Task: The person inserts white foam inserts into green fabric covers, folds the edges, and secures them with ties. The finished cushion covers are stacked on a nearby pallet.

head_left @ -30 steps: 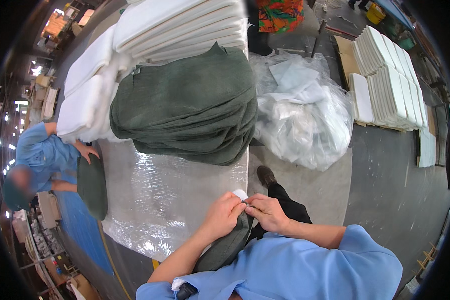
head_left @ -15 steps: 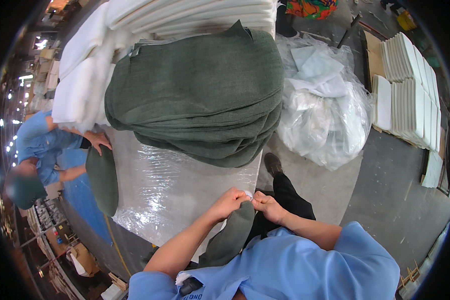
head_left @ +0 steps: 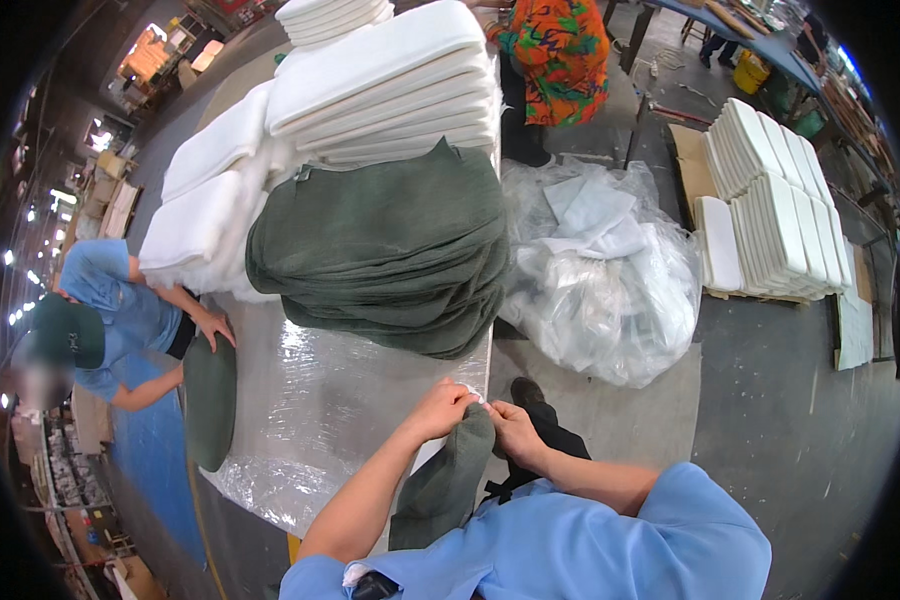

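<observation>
Head view: a green cover (head_left: 440, 485) is pinched at its top edge by the left hand (head_left: 445, 408) and the right hand (head_left: 515, 432), both closed on it and set close together at the near edge of the table (head_left: 340, 410). White padding shows between the fingertips. Farther along the table a green stack (head_left: 390, 255) is seen, with white pads (head_left: 380, 85) behind it. At the table's left side a co-worker's hand (head_left: 213, 327) is laid on another cover (head_left: 210, 400).
</observation>
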Tool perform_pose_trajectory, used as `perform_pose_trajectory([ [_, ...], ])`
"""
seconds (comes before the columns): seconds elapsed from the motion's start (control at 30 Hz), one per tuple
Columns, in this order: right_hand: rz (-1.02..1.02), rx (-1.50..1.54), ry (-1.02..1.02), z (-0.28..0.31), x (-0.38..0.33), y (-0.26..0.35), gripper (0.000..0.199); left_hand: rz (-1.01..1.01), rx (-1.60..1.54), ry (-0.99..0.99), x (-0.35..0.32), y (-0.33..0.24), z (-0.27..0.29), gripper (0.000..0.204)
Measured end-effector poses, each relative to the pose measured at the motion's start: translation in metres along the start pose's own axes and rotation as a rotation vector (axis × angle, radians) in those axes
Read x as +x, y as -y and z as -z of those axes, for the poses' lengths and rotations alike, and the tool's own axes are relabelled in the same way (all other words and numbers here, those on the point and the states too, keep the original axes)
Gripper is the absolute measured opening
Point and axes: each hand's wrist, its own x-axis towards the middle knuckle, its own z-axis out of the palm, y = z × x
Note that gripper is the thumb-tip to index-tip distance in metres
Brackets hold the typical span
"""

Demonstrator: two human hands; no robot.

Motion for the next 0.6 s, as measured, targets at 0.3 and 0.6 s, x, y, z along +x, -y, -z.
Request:
perform_pose_trajectory([
  [0.3,0.022,0.197,-0.284,-0.029,-0.005,-0.011,0.03,0.163,0.052,0.265,0.009,-0.01,0.011,0.05],
  [0.6,0.093,0.179,-0.396,-0.012,-0.013,-0.037,0.03,0.236,0.01,0.593,0.026,-0.045,0.004,0.055],
])
